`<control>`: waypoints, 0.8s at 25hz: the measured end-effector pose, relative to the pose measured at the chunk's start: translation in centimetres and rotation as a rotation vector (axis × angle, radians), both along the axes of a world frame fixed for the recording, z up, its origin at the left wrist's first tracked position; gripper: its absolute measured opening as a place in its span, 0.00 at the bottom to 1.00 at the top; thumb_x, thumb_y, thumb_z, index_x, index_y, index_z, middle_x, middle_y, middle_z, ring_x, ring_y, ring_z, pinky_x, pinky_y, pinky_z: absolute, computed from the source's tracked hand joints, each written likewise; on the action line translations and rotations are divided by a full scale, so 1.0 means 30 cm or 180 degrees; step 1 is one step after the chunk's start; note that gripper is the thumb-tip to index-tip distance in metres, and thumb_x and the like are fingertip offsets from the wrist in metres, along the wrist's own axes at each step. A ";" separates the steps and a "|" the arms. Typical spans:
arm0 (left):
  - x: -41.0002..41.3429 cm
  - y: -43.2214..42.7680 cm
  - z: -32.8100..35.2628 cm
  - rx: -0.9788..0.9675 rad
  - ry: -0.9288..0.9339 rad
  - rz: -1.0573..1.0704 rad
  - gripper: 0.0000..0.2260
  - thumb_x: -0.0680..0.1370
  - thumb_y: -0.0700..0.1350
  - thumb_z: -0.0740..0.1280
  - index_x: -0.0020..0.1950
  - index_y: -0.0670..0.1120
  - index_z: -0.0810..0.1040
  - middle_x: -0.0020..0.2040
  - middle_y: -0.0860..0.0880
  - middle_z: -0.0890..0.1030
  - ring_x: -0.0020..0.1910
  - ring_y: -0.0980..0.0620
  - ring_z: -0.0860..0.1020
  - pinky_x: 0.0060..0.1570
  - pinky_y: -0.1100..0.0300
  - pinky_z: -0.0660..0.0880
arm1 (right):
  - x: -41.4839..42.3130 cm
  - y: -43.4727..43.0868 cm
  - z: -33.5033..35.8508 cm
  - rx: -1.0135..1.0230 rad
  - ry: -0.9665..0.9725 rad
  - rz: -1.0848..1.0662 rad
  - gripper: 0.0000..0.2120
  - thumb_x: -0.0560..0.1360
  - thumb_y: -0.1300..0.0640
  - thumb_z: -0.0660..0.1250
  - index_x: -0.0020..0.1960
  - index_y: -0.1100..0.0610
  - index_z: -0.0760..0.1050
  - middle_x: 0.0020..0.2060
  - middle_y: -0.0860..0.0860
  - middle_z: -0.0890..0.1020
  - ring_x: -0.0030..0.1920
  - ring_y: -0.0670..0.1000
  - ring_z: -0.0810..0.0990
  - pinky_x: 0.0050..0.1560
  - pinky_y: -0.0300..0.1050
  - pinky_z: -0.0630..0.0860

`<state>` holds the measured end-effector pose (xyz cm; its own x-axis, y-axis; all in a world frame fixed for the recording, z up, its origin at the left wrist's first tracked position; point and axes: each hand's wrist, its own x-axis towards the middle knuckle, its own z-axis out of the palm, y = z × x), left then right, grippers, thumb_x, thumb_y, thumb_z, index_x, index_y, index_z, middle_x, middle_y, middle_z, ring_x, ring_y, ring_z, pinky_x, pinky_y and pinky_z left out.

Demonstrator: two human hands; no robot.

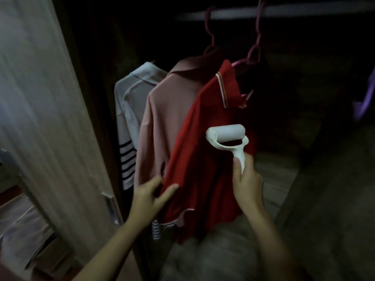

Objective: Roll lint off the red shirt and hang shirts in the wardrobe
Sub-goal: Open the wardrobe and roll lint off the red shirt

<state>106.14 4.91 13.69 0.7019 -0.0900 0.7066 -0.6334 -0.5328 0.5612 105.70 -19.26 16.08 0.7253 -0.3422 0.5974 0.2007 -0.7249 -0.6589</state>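
The red shirt [198,165] hangs on a pink hanger [254,47] from the wardrobe rail [304,10]. My right hand [246,183] grips the handle of a white lint roller [227,136], whose roll lies against the shirt's front. My left hand [151,196] pinches the shirt's left side edge between thumb and fingers. Left of the red shirt hang a pink shirt [164,118] and a white shirt with dark striped sleeve [126,110].
The open wardrobe door [40,118] stands close on the left. A purple hanger [365,98] hangs at the far right. Inside, the wardrobe is dark, with a pale floor [269,179] below the shirts. Folded clothes [22,224] lie at lower left.
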 end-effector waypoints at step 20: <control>-0.367 -0.230 -0.104 0.0915 0.0578 -0.1747 0.26 0.79 0.47 0.57 0.74 0.39 0.57 0.75 0.41 0.59 0.75 0.45 0.57 0.71 0.61 0.51 | -0.916 0.208 -0.177 0.0098 0.0731 -0.1718 0.17 0.79 0.49 0.53 0.64 0.57 0.67 0.42 0.58 0.80 0.42 0.60 0.80 0.40 0.54 0.76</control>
<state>95.14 -1.98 10.56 0.6060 -0.6381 0.4750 -0.7649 -0.3034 0.5683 78.20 -13.03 10.77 0.5531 -0.7138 0.4295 -0.3420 -0.6647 -0.6642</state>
